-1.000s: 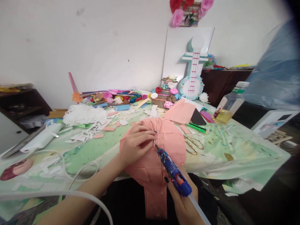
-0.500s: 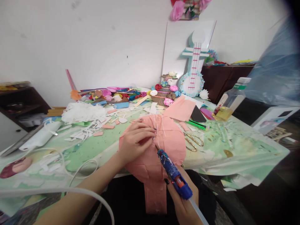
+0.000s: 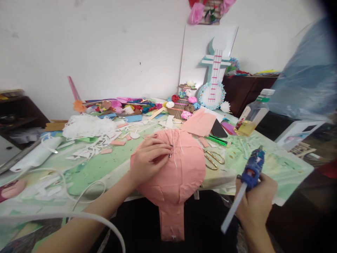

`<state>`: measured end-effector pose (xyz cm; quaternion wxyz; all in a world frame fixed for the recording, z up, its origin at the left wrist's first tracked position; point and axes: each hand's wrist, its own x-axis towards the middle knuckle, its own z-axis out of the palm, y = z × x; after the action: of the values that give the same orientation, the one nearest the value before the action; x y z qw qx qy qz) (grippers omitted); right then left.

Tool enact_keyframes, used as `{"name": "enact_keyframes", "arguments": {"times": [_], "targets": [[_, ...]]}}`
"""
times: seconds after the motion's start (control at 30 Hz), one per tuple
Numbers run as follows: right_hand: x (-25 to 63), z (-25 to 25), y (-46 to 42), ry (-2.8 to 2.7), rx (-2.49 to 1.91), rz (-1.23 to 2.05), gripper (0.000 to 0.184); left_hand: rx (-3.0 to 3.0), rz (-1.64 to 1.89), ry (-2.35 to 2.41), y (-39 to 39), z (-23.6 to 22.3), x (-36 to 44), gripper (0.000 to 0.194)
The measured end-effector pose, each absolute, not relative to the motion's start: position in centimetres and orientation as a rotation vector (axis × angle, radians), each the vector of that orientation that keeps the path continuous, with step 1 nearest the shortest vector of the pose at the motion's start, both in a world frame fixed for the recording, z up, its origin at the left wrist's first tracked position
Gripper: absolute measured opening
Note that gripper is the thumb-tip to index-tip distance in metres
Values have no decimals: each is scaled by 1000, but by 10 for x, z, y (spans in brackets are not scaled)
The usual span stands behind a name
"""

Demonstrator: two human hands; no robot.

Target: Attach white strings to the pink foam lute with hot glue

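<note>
A round pink paper-covered form [image 3: 181, 168] with a flat handle hanging down lies at the table's near edge. My left hand [image 3: 149, 160] rests on its upper left, fingers curled and pressing thin white strings [image 3: 176, 144] against the pink surface. My right hand [image 3: 256, 203] is off to the right, over the table's front corner, wrapped round a blue glue gun [image 3: 252, 169] whose nozzle points up and away. A white glue stick [image 3: 233, 212] juts out of the gun's back.
Gold scissors [image 3: 214, 158] lie just right of the pink form. A bottle of yellowish liquid [image 3: 251, 114], a green pen [image 3: 217, 140], a pink sheet [image 3: 201, 123], white scraps [image 3: 86, 128], paper flowers and a guitar-shaped model [image 3: 213, 80] crowd the green table [image 3: 105, 168]. A white cord [image 3: 86, 196] loops at the left.
My right hand has swung the glue gun away from the pink form, out to the right, and turned its nozzle upward. My left hand stays pressed on the strings.
</note>
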<state>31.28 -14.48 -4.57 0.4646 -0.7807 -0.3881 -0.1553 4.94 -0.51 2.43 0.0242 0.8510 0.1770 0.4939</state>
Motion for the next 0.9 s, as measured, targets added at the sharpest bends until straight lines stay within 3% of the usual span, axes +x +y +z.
{"name": "enact_keyframes", "arguments": {"times": [0.1, 0.4, 0.5, 0.6, 0.77, 0.9], "targets": [[353, -45, -137, -900, -2152, -394, 57, 2633, 1530, 543, -5, 24, 50, 14], [440, -69, -114, -1044, -2153, -488, 50, 2640, 1537, 556, -5, 23, 49, 13], [413, -52, -116, -895, -2163, -583, 42, 2635, 1541, 563, -5, 23, 49, 14], [356, -23, -123, -982, -1857, -680, 26, 2622, 1551, 580, -5, 24, 50, 13], [245, 20, -128, -1481, -1275, -345, 1, 2643, 1557, 558, -8, 26, 52, 14], [197, 29, -114, -1584, -1260, -221, 5, 2644, 1578, 527, -10, 27, 53, 12]]}}
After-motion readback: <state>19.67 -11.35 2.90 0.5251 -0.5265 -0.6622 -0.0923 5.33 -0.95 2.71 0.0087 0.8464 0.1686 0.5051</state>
